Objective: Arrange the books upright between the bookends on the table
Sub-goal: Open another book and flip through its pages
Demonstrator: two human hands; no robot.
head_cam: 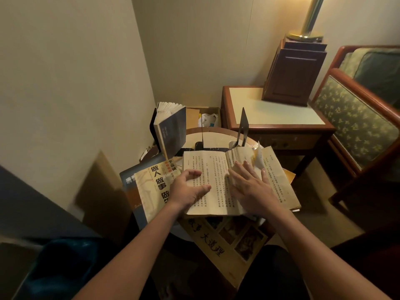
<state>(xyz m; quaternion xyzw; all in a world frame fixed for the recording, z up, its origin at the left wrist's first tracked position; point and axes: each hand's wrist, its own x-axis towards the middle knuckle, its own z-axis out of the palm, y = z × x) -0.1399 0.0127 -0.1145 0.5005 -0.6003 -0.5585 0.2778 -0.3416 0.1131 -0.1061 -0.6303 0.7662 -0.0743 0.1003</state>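
Observation:
An open book point(218, 169) with yellowed pages lies flat on the small round table point(216, 136). My left hand point(187, 187) grips its left page edge, thumb on the page. My right hand point(252, 185) lies flat on the right-hand pages, several of which stand fanned up. A dark-covered book point(172, 131) stands upright at the table's back left. Two thin black bookends point(202, 135) point(242, 126) stand behind the open book, nothing between them. A yellow-covered book point(154, 185) lies flat to the left, over a blue one point(129, 180). Another book point(227, 241) lies underneath near me.
A wooden side table point(275, 111) with a dark wooden box point(294, 76) and a brass lamp base point(305, 35) stands at the right rear. An upholstered chair point(357, 118) is at far right. A cardboard box point(205, 115) sits behind the round table by the wall.

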